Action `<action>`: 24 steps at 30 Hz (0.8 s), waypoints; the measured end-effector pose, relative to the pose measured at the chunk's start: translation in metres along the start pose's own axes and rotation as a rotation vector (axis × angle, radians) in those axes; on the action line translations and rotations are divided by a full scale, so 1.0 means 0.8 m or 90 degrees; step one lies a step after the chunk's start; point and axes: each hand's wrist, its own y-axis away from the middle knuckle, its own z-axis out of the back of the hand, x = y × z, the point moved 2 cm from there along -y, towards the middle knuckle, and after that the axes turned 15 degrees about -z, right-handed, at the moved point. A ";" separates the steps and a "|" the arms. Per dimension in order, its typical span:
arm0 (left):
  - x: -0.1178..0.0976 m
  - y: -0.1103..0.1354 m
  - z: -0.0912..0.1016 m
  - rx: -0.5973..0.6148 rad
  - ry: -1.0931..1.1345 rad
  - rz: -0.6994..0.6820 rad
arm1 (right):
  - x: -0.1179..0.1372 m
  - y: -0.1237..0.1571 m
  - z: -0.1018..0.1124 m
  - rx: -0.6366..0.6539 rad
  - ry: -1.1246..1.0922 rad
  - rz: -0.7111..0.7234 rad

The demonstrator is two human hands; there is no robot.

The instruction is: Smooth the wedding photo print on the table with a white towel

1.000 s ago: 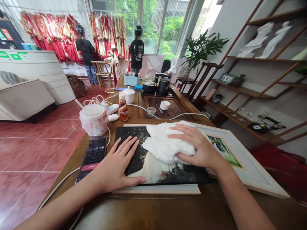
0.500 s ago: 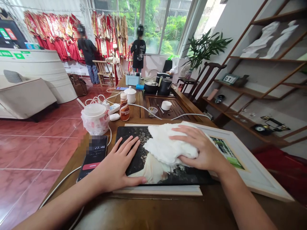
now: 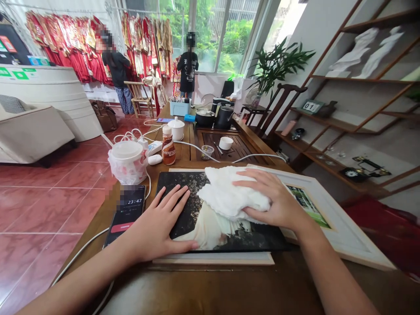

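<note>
A dark photo print (image 3: 229, 238) lies flat on a pale frame at the near end of the wooden table (image 3: 203, 288). My left hand (image 3: 157, 227) rests flat on the print's left part, fingers spread. My right hand (image 3: 271, 199) presses a crumpled white cloth (image 3: 229, 192) onto the print's upper middle, fingers curled over the cloth. A second framed picture with a wide white border (image 3: 341, 227) lies under my right wrist, to the right.
A phone (image 3: 126, 210) showing a timer lies left of my left hand, with a cable. Behind stand a bagged white cup (image 3: 127, 161), a brown bottle (image 3: 168, 145), a tea tray with bowl and kettles (image 3: 226, 142). Two people stand far off by red garments. Shelves at right.
My right hand and the cloth have shifted slightly up and away over the print. My left hand stays put. The phone's timer has advanced by one second.
</note>
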 end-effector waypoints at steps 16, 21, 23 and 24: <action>0.000 -0.002 0.000 0.023 0.002 0.008 | 0.003 0.002 0.003 0.005 0.036 -0.031; -0.002 -0.003 0.001 0.013 0.001 -0.002 | 0.047 0.005 -0.002 0.084 -0.016 0.071; -0.002 -0.003 0.001 0.014 0.000 -0.005 | 0.054 0.005 -0.003 0.114 -0.030 0.090; -0.002 -0.003 0.001 0.017 -0.001 -0.003 | 0.051 0.005 -0.003 0.115 -0.029 0.085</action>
